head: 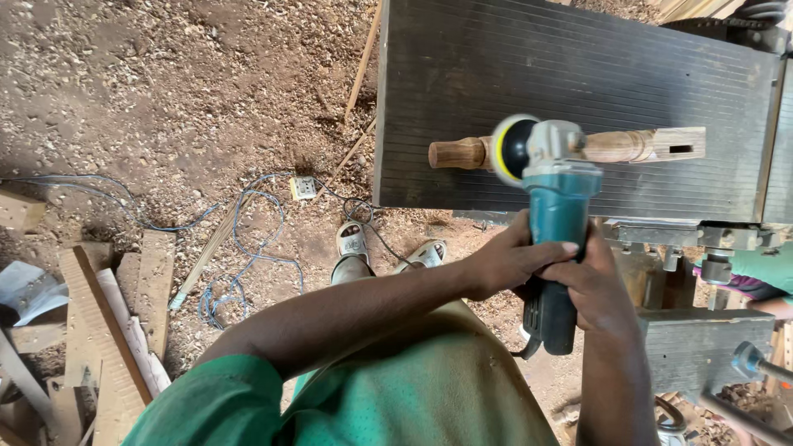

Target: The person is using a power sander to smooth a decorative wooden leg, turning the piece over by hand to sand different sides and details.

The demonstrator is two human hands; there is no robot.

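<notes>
A teal angle grinder [555, 216] with a round sanding pad [512, 147] is held over a turned wooden leg [628, 146]. The leg lies across a dark ribbed metal table [496, 74]. The pad meets the leg near its left, darker end [456, 154]. My left hand [508, 260] wraps the grinder's body from the left. My right hand [596, 285] grips the same body from the right, lower down. The grinder's black rear end [549, 322] pokes out below both hands.
Sawdust covers the ground [165, 83]. Blue and white cables [248, 248] and a small socket box [303, 188] lie left of the table. Wood offcuts [107, 322] are stacked at lower left. My sandalled feet [353, 244] stand below. Another person's green sleeve [764, 268] shows at right.
</notes>
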